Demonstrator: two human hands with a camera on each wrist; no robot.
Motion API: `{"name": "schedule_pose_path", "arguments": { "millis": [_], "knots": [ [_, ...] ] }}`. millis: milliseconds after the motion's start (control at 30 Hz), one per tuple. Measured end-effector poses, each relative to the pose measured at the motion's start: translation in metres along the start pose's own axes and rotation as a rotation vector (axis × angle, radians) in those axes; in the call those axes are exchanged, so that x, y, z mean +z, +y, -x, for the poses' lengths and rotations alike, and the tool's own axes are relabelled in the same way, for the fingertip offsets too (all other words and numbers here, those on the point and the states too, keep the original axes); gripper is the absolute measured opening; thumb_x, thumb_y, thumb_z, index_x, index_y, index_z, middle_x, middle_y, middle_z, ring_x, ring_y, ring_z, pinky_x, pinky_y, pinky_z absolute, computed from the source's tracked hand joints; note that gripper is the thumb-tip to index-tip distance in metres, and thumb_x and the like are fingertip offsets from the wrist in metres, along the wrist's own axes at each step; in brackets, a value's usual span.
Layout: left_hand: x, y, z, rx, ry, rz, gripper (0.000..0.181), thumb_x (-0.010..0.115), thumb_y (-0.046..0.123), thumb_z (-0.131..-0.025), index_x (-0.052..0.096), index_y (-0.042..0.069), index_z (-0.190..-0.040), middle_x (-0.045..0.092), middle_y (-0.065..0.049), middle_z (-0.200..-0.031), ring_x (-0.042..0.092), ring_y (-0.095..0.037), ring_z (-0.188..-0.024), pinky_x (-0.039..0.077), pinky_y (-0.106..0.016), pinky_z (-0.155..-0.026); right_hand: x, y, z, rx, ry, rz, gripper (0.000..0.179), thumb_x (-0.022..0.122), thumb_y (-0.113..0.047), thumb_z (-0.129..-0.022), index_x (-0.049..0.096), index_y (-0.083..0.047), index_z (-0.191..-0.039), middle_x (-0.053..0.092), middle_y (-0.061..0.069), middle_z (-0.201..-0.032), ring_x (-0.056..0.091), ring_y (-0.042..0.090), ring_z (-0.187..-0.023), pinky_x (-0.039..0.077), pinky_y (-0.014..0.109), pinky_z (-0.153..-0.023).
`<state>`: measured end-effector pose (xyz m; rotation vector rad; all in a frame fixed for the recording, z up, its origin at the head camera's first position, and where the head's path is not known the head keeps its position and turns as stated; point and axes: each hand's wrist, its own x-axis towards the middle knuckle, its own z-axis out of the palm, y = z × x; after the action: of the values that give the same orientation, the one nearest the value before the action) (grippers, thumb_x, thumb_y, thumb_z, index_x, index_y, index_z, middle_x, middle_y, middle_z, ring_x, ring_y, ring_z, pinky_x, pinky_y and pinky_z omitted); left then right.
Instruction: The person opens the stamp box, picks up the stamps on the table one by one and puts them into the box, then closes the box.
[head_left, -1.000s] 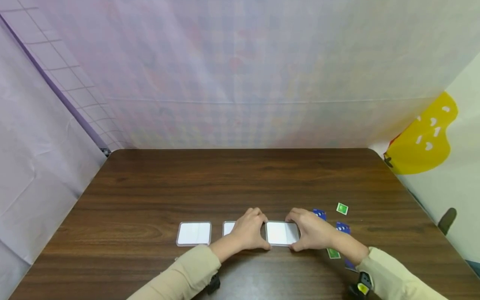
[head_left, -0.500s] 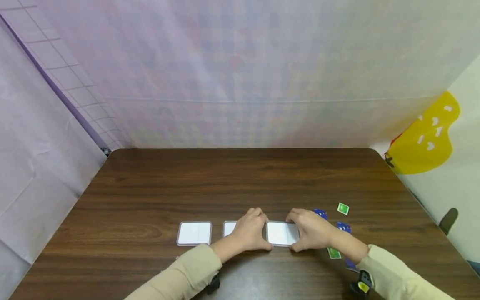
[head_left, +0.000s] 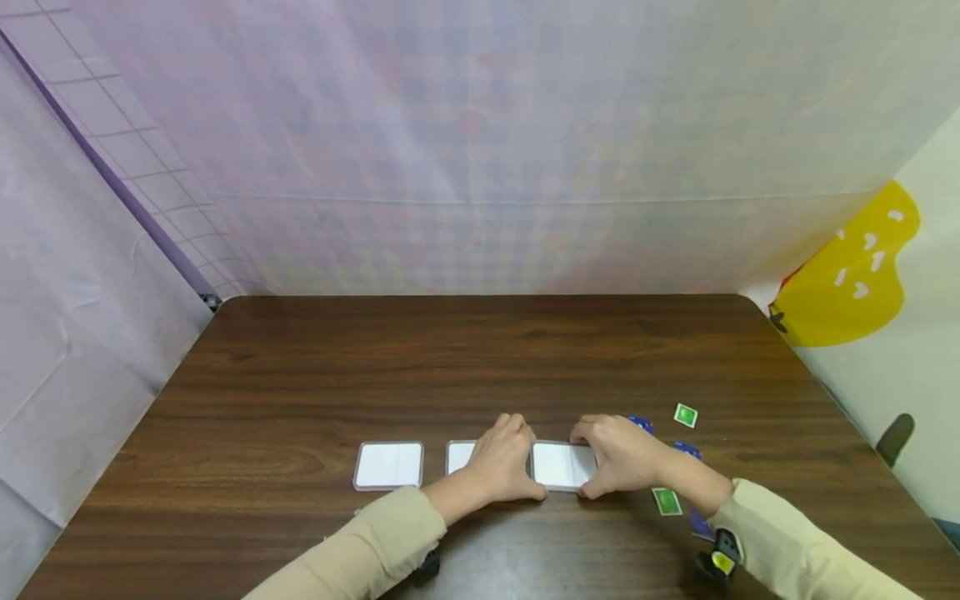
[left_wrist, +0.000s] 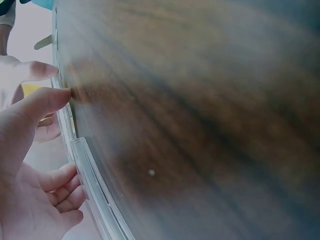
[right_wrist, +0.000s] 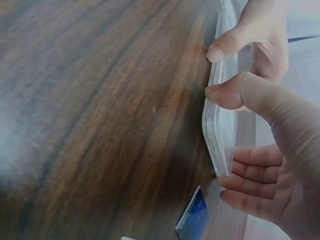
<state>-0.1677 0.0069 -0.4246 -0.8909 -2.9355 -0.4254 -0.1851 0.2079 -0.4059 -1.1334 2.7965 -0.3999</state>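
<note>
Three flat clear plastic cases with white faces lie in a row on the table. My left hand (head_left: 498,462) and right hand (head_left: 618,454) grip the rightmost case (head_left: 562,465) by its two ends, thumbs on the near edge and fingers toward the far one. In the right wrist view that case (right_wrist: 212,130) shows its layered clear edge, both thumbs pressed against it. The middle case (head_left: 458,454) is partly hidden behind my left hand. At the row's left end is another case (head_left: 388,465), untouched.
Right of the cases lie small stamps: a green stamp (head_left: 686,415), another green stamp (head_left: 667,501) and several blue ones, including a blue stamp (head_left: 701,525) by my right sleeve. Cloth curtains (head_left: 480,167) hang behind the brown wooden table (head_left: 480,350).
Both hands keep their hold on the rightmost case, which stays in place. My right hand and forearm have shifted very slightly, uncovering more of the lower green stamp.
</note>
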Motion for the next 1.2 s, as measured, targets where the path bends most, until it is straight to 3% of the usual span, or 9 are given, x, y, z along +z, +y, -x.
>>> {"name": "schedule_pose_path", "arguments": {
  "millis": [600,1033,1200],
  "knots": [
    [0.0012,0.0011,-0.0011,-0.005,-0.004,-0.021,0.052,0.079,0.046,-0.054,0.058,0.007,-0.082,0.047,0.0,-0.083,0.042,-0.013,-0.077,0.041,-0.017,-0.057,-0.003,0.0005,-0.0032,0.006,-0.044,0.018,0.053,0.079,-0.034,-0.053,0.062,-0.003,-0.093,0.061,0.001,-0.085,0.054,0.008,-0.07,0.044,0.018,-0.057],
    [0.0003,0.0011,-0.0009,-0.006,0.001,-0.035,0.054,0.079,0.047,-0.054,0.06,0.007,-0.085,0.046,0.001,-0.082,0.042,-0.013,-0.076,0.041,-0.016,-0.057,0.0049,-0.0019,0.0027,-0.032,0.066,0.058,0.055,0.079,-0.033,-0.05,0.06,-0.002,-0.093,0.057,0.001,-0.085,0.053,0.009,-0.071,0.046,0.018,-0.057],
    [0.0014,0.0011,-0.0017,-0.01,0.019,-0.037,0.054,0.079,0.046,-0.054,0.061,0.007,-0.087,0.047,0.001,-0.083,0.043,-0.013,-0.077,0.042,-0.017,-0.058,0.0006,-0.0033,0.0022,-0.032,0.048,0.052,0.057,0.08,-0.029,-0.051,0.059,0.0,-0.095,0.057,0.004,-0.087,0.054,0.009,-0.069,0.047,0.017,-0.057]
  ]
}}
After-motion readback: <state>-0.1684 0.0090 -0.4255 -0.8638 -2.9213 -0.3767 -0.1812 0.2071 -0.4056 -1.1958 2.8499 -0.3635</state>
